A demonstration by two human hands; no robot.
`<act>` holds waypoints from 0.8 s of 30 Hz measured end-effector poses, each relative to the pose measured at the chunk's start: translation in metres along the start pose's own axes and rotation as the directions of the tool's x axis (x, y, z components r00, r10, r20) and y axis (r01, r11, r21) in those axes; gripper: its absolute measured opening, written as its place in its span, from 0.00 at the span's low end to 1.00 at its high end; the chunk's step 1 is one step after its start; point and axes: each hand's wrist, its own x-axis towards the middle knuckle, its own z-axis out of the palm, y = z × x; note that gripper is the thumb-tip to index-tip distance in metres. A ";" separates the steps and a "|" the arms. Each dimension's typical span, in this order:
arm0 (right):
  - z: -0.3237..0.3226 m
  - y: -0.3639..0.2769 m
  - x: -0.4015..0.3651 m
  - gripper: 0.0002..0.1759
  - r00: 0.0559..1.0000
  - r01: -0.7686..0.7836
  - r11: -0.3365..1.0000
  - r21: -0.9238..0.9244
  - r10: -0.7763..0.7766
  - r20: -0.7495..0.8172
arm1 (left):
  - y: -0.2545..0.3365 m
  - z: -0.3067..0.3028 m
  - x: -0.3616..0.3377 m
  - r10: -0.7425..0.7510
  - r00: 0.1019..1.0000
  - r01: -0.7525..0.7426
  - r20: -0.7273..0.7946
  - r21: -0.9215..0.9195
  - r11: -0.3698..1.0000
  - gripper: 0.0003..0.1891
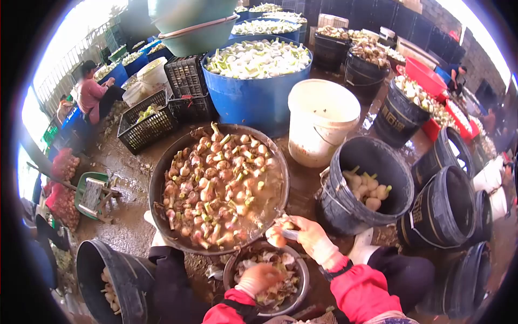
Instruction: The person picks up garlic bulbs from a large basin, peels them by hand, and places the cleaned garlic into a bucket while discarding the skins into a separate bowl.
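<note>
We are looking down at a wide dark basin (286,175) of murky water, where brown-skinned garlic bulbs (216,173) are floating, their cut stems pointing every way. The bulbs are lying ahead and to the left of our right hand (310,240), the nearer one, which is hovering by the basin's near right rim. Its fingers are clamping a grey tool (291,234), possibly a knife, its long axis running roughly left to right; a pale lump at its tip is looking like a bulb, though we cannot be sure. Our left hand (261,278) is resting lower, over garlic peelings (278,294) in a small metal bowl (305,283); its fingers are blurring, so we cannot tell whether they are together. The big basin's near rim is standing between that hand and the floating bulbs. To our right, a black bucket (345,208) is holding pale garlic; beyond it, a white bucket (313,129) is standing beside a heaped blue tub (243,97).
</note>
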 end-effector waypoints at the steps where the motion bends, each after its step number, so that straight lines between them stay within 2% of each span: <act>1: 0.000 0.008 -0.023 0.16 1.000 0.010 0.998 0.057 -0.009 -0.023 | -0.006 0.005 -0.009 0.109 0.954 -0.153 -0.279 -0.138 0.979 0.18; 2: -0.004 0.021 -0.038 0.18 1.000 0.006 0.994 0.108 -0.004 -0.014 | -0.011 0.009 -0.016 0.058 0.960 -0.211 -0.276 -0.567 0.796 0.30; 3: 0.003 0.017 -0.056 0.20 0.994 -0.078 0.997 -0.009 0.077 -0.083 | 0.013 0.006 -0.037 0.019 0.954 -0.254 -0.299 -0.776 0.577 0.39; 5: 0.009 0.037 -0.075 0.22 0.996 -0.050 0.994 0.096 0.057 -0.066 | 0.042 0.004 -0.055 0.179 0.955 -0.280 -0.236 -0.915 0.289 0.42; 6: 0.014 0.044 -0.083 0.21 0.996 -0.056 0.991 0.125 0.065 -0.069 | 0.037 0.014 -0.054 0.091 0.971 -0.239 -0.222 -0.916 0.323 0.42; 7: 0.018 0.048 -0.090 0.20 0.993 -0.060 0.977 0.206 0.080 -0.089 | 0.044 0.024 -0.054 -0.020 0.953 -0.284 -0.302 -0.915 0.288 0.39; 9: 0.018 0.067 -0.097 0.21 0.984 0.023 0.974 0.227 0.018 -0.178 | 0.041 0.039 -0.049 -0.017 0.884 -0.424 -0.468 -0.816 0.394 0.36; 11: 0.013 0.080 -0.100 0.22 0.973 0.061 0.977 0.205 -0.012 -0.229 | 0.038 0.051 -0.053 0.044 0.790 -0.430 -0.611 -0.501 0.751 0.34; 12: 0.011 0.085 -0.102 0.22 0.961 0.076 0.982 0.172 -0.026 -0.276 | 0.042 0.053 -0.051 0.144 0.705 -0.456 -0.694 -0.288 0.842 0.33; 13: 0.009 0.088 -0.102 0.22 0.960 0.080 0.979 0.188 -0.025 -0.278 | 0.045 0.056 -0.054 0.148 0.710 -0.447 -0.689 -0.278 0.850 0.33; 14: 0.007 0.091 -0.101 0.22 0.964 0.082 0.991 0.101 -0.053 -0.262 | 0.048 0.058 -0.057 0.273 0.615 -0.384 -0.739 0.021 0.923 0.32; 15: 0.006 0.092 -0.101 0.22 0.967 0.084 0.996 0.012 -0.079 -0.242 | 0.058 0.057 -0.061 0.415 0.528 -0.274 -0.741 0.314 0.909 0.32; 16: 0.008 0.089 -0.101 0.21 0.967 0.051 0.999 -0.001 -0.050 -0.249 | 0.052 0.059 -0.058 0.474 0.477 -0.284 -0.740 0.381 0.880 0.32; 17: 0.007 0.092 -0.101 0.21 0.967 0.054 0.999 0.011 -0.049 -0.249 | 0.051 0.061 -0.059 0.478 0.482 -0.278 -0.734 0.389 0.878 0.32; 19: 0.007 0.092 -0.099 0.20 0.942 0.133 0.916 -0.378 -0.236 -0.239 | 0.055 0.060 -0.060 0.498 0.474 -0.218 -0.726 0.451 0.865 0.30; 21: 0.008 0.084 -0.102 0.20 0.947 0.111 0.944 -0.310 -0.195 -0.254 | 0.057 0.059 -0.061 0.463 0.509 -0.222 -0.725 0.409 0.885 0.29; 22: 0.010 0.074 -0.104 0.20 0.954 0.112 0.949 -0.294 -0.186 -0.236 | 0.055 0.060 -0.059 0.122 0.645 -0.400 -0.754 -0.197 0.895 0.26; 23: 0.011 0.069 -0.105 0.19 0.961 0.112 0.954 -0.278 -0.175 -0.215 | 0.053 0.059 -0.058 -0.146 0.809 -0.412 -0.569 -0.726 0.551 0.23; 24: 0.006 0.073 -0.102 0.18 0.954 0.193 0.901 -0.389 -0.265 -0.143 | 0.049 0.049 -0.061 -0.167 0.909 -0.309 -0.381 -0.887 0.343 0.21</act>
